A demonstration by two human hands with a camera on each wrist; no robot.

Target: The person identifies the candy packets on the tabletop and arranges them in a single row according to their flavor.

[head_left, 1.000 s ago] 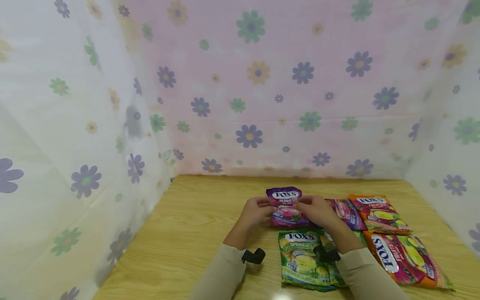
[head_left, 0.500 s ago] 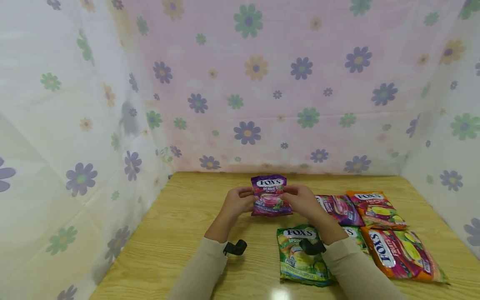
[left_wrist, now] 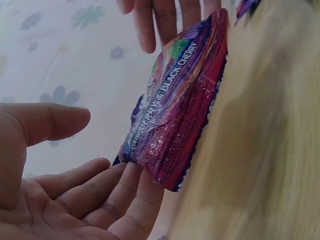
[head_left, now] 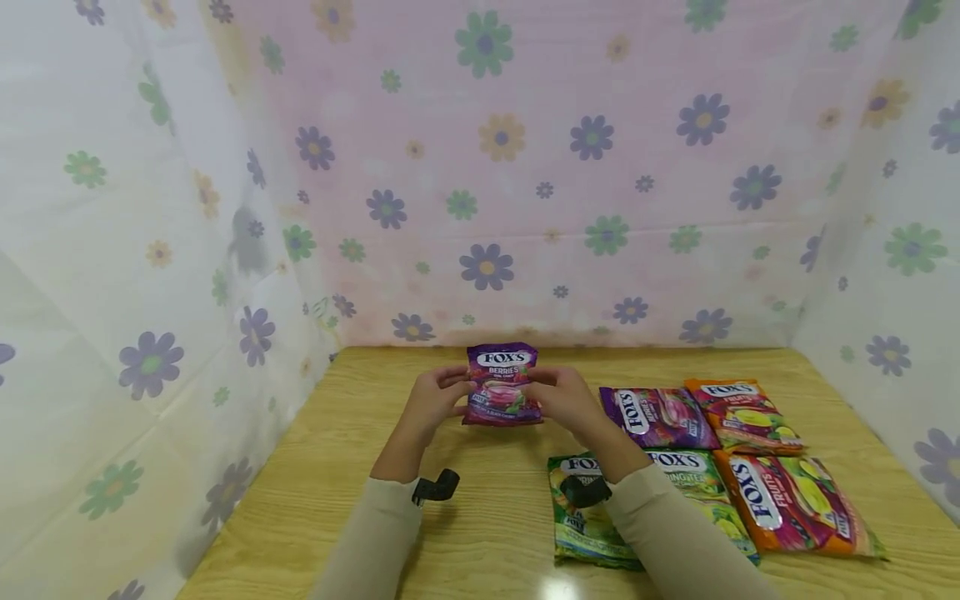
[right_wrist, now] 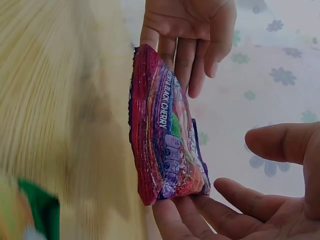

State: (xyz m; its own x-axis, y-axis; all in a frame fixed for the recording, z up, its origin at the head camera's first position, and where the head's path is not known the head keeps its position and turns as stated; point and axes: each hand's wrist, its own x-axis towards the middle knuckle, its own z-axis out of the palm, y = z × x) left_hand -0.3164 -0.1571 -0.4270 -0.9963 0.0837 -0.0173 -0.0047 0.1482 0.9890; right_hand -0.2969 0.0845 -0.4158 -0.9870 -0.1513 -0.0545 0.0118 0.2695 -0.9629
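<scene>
A purple Fox's Berries candy bag [head_left: 502, 385] stands upright between my two hands near the back of the table, label facing me. My left hand [head_left: 433, 398] touches its left edge, and my right hand [head_left: 567, 402] its right edge. In the left wrist view, the left fingers [left_wrist: 135, 200] reach extended under the bag's side, with the thumb apart from it. The right wrist view likewise shows fairly straight right fingers [right_wrist: 185, 215] against the bag, thumb raised away. Whether the bag's bottom touches the table cannot be told.
At right lie another purple Berries bag [head_left: 660, 417], an orange Fruits bag [head_left: 744, 415] and a second Fruits bag [head_left: 798, 504] below it. Two green Spring Tea bags [head_left: 693, 475] lie partly under the right forearm. A flowered cloth [head_left: 562, 217] encloses the wooden table [head_left: 337, 467].
Both hands have carried the purple candy bag leftward, away from beside the other purple bag. The bags on the table keep their places; the head view has shifted slightly.
</scene>
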